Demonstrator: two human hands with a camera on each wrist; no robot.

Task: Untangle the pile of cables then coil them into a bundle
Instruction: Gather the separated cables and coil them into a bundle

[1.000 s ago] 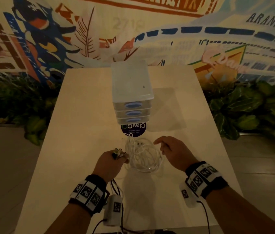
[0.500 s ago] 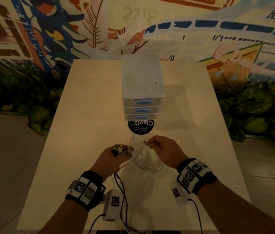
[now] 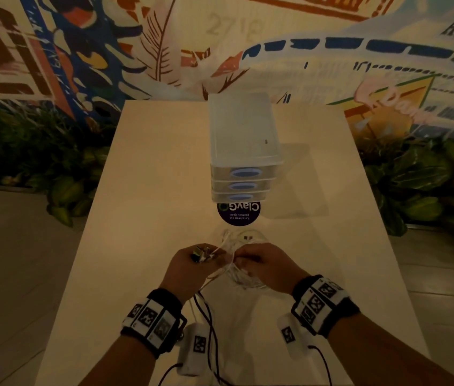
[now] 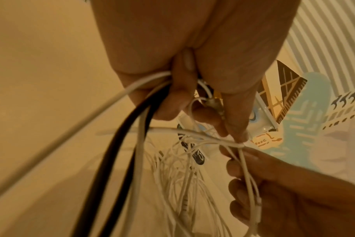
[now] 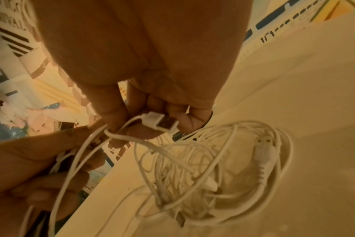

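A tangle of thin white cables (image 3: 244, 270) (image 5: 213, 168) lies on the pale table (image 3: 148, 213) between my hands. My left hand (image 3: 192, 267) (image 4: 192, 89) grips a bunch of cable ends with metal plugs (image 3: 200, 253), a black cable (image 4: 111, 152) and white strands trailing from its fist. My right hand (image 3: 265, 264) (image 5: 144, 121) pinches a white cable just behind its USB plug (image 5: 162, 123). Another white plug (image 5: 263, 149) rests in the pile. The two hands almost touch above the tangle.
A clear three-drawer plastic organiser (image 3: 244, 146) stands in the middle of the table, with a dark round sticker (image 3: 238, 213) just in front of it. Leafy plants (image 3: 426, 185) flank the table on both sides. A painted mural wall is behind.
My right hand has moved left from the pile's right edge over to the left hand and now pinches a white cable. The left hand stayed about where it was, still gripping its bunch.
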